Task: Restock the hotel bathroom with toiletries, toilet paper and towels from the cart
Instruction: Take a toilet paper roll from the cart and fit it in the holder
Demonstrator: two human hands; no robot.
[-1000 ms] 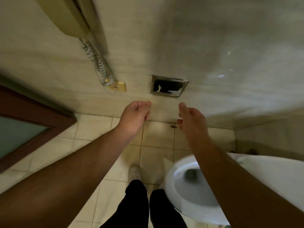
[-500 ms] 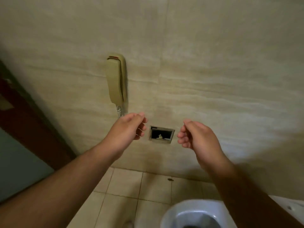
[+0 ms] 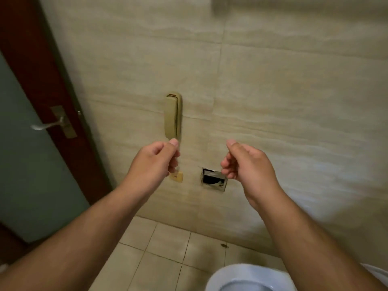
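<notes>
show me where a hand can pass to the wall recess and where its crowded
The gap between the left hand and right hand is open down to the recess. Bare floor tiles lie between door and toilet. Crowded: phone and socket behind the left hand.

Beige tiled floor [image 3: 163, 259], dark grout lines. White toilet bowl [image 3: 241, 274] stands on it, lower right. One small dark speck [image 3: 224, 245] on a tile near the wall base.

Only the person's arms show: left hand [image 3: 154, 159] and right hand [image 3: 248, 164] bare, left forearm [image 3: 88, 234] and right forearm [image 3: 310, 238] bare too. Thumbnails [image 3: 173, 141] look trimmed short.
</notes>
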